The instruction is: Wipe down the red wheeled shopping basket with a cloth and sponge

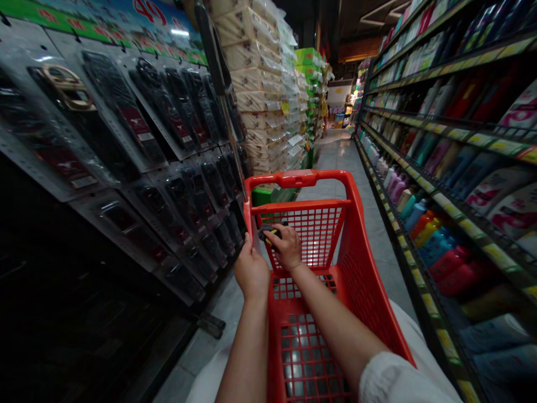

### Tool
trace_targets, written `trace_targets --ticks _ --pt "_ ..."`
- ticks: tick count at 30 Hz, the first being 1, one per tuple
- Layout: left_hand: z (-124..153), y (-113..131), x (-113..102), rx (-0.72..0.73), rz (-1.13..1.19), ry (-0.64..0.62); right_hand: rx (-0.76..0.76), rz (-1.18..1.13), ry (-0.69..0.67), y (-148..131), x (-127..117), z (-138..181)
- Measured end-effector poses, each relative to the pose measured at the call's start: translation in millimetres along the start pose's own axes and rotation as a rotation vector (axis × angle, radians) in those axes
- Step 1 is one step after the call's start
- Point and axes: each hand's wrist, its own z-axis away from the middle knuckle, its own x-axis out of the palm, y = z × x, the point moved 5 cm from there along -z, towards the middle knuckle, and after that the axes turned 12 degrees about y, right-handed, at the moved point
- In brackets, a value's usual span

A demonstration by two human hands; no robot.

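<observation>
A red plastic shopping basket [356, 207] with grid walls is in front of me, its inside bare apart from my arms. My left hand [252, 271] is closed at the basket's left rim, thumb up against it; I cannot tell how firmly it grips. Inside the basket, near that same rim, my right hand [287, 246] is wrapped around a small black-and-yellow object [271, 234] whose kind I cannot make out. A long metal pole with a black grip [218, 61] leans upward from the basket's left front corner; its lower end is hidden.
Packaged belts [142, 112] hang on a rack at the left. Past them rise tall stacks of wrapped packs [258, 84] and green boxes [308, 61]. Shelves of bottles [436, 224] line the right side. A grey tiled aisle [335, 154] runs ahead between them.
</observation>
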Motion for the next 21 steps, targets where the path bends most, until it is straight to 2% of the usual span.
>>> trace_targets --ticks 2,4,9,12,14,15,18,19,21 --pt "0.4 -0.1 -0.5 0.006 -0.003 -0.006 -0.021 0.016 -0.013 -5.0 7.3 -10.3" --pt "0.3 -0.5 -1.0 0.009 -0.007 -0.007 -0.050 0.037 -0.093 -4.7 19.6 -1.9" --pt "-1.1 -1.1 -1.1 0.027 -0.029 0.026 -0.181 0.065 -0.389 11.9 46.7 73.9" --pt "-0.7 0.0 -0.3 0.028 -0.037 0.025 -0.132 0.084 -0.460 35.5 42.8 109.1" --pt "-0.1 1.6 -0.2 0.037 -0.043 0.016 0.051 0.100 -0.366 61.1 26.8 119.2" --pt "0.1 2.4 -0.4 0.040 -0.047 0.014 0.206 0.119 -0.262 77.3 14.9 122.6" --pt "-0.2 3.4 -0.9 0.035 -0.052 0.015 0.762 0.137 0.167 120.9 -21.1 139.3" --pt "-0.4 3.5 -0.7 0.034 -0.053 0.015 0.934 0.108 0.302 128.4 -25.7 146.1" --pt "-0.7 3.8 0.0 0.032 -0.064 0.014 1.183 0.027 0.477 128.7 -16.4 153.0"
